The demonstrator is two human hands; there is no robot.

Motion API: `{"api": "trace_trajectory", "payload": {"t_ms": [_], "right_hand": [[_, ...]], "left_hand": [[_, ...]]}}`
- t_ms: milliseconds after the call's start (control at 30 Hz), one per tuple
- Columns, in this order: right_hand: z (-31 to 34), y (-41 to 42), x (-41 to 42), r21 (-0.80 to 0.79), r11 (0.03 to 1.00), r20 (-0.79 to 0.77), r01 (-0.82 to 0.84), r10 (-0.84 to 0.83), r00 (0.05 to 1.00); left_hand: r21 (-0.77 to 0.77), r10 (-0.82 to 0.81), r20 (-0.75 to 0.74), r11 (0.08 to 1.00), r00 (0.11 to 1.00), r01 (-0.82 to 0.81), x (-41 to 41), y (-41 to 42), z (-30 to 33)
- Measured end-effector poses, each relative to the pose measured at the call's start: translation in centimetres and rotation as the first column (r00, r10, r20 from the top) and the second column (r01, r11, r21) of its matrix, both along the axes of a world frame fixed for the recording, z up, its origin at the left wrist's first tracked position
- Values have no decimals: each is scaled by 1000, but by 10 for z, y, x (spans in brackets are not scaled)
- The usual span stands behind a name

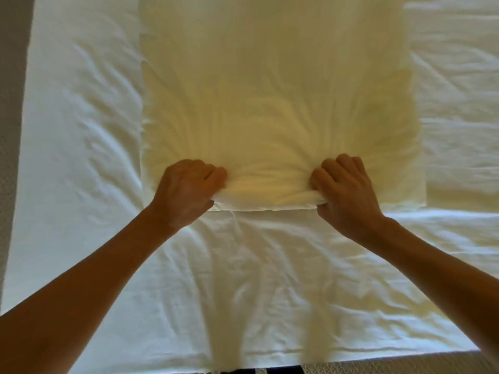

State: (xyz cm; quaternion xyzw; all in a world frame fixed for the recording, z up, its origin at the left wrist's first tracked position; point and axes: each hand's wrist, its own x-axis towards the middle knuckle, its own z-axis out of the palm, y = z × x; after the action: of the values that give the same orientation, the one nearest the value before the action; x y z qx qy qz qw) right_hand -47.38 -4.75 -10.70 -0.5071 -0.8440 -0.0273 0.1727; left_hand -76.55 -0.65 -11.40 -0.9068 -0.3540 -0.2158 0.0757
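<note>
Cream cloth [275,90] runs lengthwise away from the person; 2 hands, left hand [186,193] and right hand [345,193], clench its bunched near edge.

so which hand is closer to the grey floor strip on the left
Left. The left hand grips the near edge of the cream cloth on the side toward the grey floor strip. The right hand grips the same edge farther right, away from it.

Soft, warm, moderately bright light. Glare washes out the bed sheet [459,76] at the upper right and right edge of the frame. Broad, diffuse shadows lie at lower centre. Folds of the cream cloth [270,103] between the left hand [186,190] and right hand [348,193] are motion-blurred. Straight edges bow at frame left.
</note>
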Motion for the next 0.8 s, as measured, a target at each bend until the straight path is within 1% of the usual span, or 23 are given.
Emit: {"api": "trace_trajectory", "payload": {"t_ms": [67, 100, 133, 167, 233, 300, 367, 400, 433, 467, 533, 567, 600, 633, 667, 733, 767, 800], "right_hand": [[11, -2, -1, 123, 992, -107, -21, 34, 994], [10, -4, -3, 161, 987, -116, -4, 23, 993], [4, -6, -5, 177, 984, -97, 18, -1, 995], [-5, -8, -9, 174, 984, -55, 42, -33, 998], [-27, -18, -17, 153, 982, 40, 112, -120, 992], [-38, -27, -24, 132, 974, 34, 187, -193, 981], [-37, -36, -22, 112, 965, -30, 239, -237, 971], [-35, -42, -21, 94, 963, -60, 253, -248, 967], [-33, -48, -22, 76, 962, -77, 261, -255, 964], [-31, -52, -27, 67, 963, -77, 260, -255, 964], [-26, -51, -42, 62, 969, -54, 237, -234, 971], [-22, -45, -52, 55, 973, -55, 223, -220, 974], [-17, -35, -61, 41, 975, -67, 217, -214, 974], [-12, -24, -69, 20, 976, -94, 215, -213, 973], [-6, -12, -75, -1, 977, -127, 213, -211, 969], [1, 2, -80, -4, 981, -187, 195, -193, 963], [3, 3, -80, 16, 981, -204, 194, -187, 961], [2, 2, -78, 41, 980, -208, 196, -184, 961]], "left_hand": [[10, -15, 127, 1000, 992, 14, -3, -2, 12], [4, 6, 165, 1000, 986, -6, -3, -4, 11], [-7, 40, 173, 999, 984, -39, -1, -7, 7], [-20, 85, 145, 996, 986, -83, 1, -11, 0], [-59, 157, 36, 986, 987, -154, 0, -24, -21], [-115, 260, -31, 958, 965, -262, -19, -35, -35], [-244, 426, -60, 871, 903, -427, -48, -47, -39], [-312, 504, -45, 813, 862, -492, -63, -53, -38], [-392, 563, 8, 762, 826, -516, -74, -58, -35], [-512, 606, 83, 707, 792, -488, -82, -61, -31], [-790, 711, 203, 525, 674, -317, -88, -60, -23], [-869, 752, 221, 441, 621, -223, -86, -59, -20], [-896, 767, 235, 409, 597, -172, -82, -57, -20], [-885, 767, 271, 436, 582, -163, -77, -55, -18], [-851, 766, 326, 493, 553, -182, -71, -51, -16], [-740, 760, 467, 616, 452, -269, -59, -42, -3], [-675, 734, 534, 669, 420, -310, -55, -39, 2], [-614, 699, 573, 712, 428, -341, -54, -38, 3]]}}
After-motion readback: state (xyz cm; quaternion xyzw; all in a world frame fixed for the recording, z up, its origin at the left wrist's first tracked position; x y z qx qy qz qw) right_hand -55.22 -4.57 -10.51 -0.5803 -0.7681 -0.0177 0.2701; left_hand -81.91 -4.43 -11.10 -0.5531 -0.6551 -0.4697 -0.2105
